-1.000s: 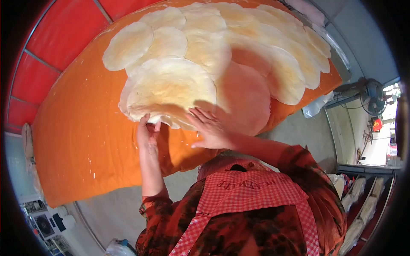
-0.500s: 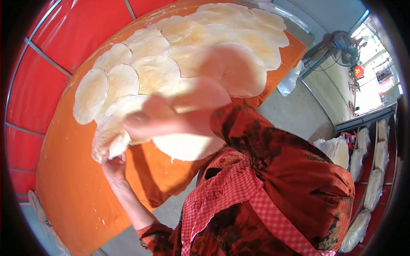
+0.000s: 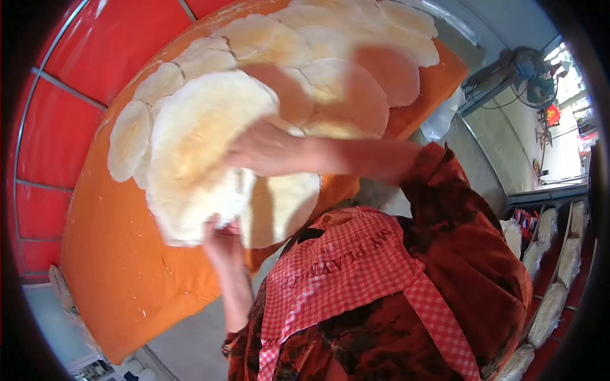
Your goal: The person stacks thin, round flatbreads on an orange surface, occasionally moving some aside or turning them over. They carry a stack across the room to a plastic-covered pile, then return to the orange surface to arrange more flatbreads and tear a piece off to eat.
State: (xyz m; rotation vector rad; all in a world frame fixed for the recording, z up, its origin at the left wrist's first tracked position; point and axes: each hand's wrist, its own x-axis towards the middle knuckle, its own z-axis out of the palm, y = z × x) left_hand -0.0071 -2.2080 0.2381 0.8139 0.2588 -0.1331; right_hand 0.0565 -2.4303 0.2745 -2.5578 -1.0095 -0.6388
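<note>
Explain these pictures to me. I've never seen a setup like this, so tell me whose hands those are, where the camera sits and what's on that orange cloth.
There is no machine here: a person works with two bare hands. The camera is worn on their head and looks forward and down, which is why their checked apron fills the bottom of the view. Thin, pale round sheets lie overlapping on the orange cloth. The left hand holds the near edge of one large sheet. The right hand is blurred over that sheet's right side; whether its fingers grip it can't be told.
</note>
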